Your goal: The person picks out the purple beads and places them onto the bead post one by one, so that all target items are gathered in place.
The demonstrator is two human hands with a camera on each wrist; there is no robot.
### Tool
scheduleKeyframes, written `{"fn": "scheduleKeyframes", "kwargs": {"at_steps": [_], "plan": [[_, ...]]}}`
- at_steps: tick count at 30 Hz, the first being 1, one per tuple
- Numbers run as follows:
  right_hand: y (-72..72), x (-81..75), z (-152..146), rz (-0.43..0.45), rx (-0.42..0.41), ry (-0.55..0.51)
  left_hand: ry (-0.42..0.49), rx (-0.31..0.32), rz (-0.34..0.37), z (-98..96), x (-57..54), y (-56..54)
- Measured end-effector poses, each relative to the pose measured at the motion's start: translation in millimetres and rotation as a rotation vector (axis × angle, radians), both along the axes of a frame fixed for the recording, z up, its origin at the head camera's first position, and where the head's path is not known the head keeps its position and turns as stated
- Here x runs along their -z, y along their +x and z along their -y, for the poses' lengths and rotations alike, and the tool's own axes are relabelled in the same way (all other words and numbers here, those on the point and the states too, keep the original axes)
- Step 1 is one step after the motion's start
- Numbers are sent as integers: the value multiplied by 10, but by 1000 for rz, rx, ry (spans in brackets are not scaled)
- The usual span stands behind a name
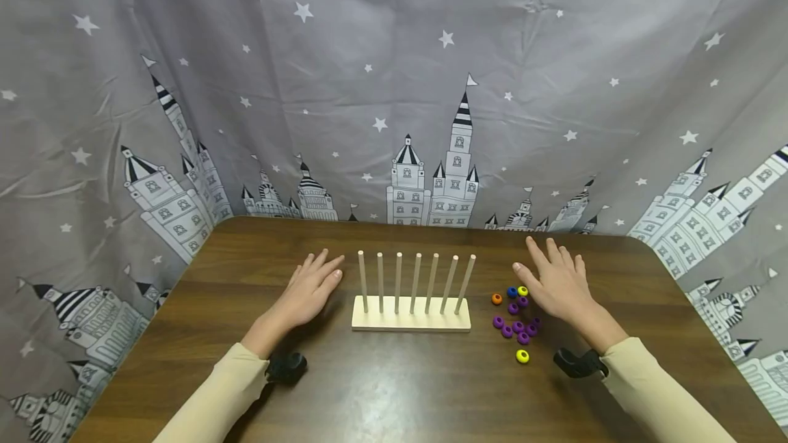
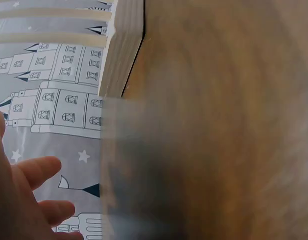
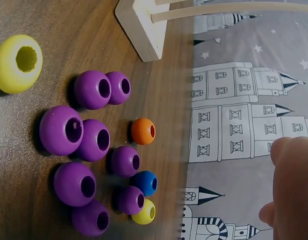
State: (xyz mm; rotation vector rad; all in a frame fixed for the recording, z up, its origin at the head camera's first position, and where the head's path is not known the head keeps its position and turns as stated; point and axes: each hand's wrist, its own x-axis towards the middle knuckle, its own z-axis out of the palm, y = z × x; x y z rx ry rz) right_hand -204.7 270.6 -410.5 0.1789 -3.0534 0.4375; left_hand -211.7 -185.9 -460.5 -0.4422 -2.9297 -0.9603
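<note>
Twelve holed beads lie just left of your spread right hand; seven-peg rack separates them from your spread left hand.

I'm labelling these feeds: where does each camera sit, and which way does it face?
Head: worn on the head, facing forward and down at the table, peg rack, beads and castle-print cloth; left hand, right hand and sleeves show.
Left wrist: worn there, facing one end of the peg rack and the cloth, image turned sideways; part of the left hand shows.
Right wrist: worn there, facing beads, peg rack and cloth, also sideways; part of the right hand shows.
Shared: head and right wrist both show the beads.
</note>
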Motion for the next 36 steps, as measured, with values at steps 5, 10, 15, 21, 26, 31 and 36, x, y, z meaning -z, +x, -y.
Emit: {"fn": "scheduleKeyframes", "kwargs": {"at_steps": [5,10,15,21,26,31,36], "plan": [[0,5,-13,1,2,-1,44,41,10,-41,24,53],[10,8,-23,-3,1,1,55,90,12,-92,59,84],[31,12,-28,8,7,4,70,123,33,-139,119,102],[42,21,-36,19,12,4,72,143,37,-177,210,112],[49,40,-42,21,13,11,73,151,-9,-214,284,101],[57,48,-45,21,16,11,67,162,-33,-264,318,92],[59,34,-46,24,18,5,47,172,-46,-312,312,85]]}}
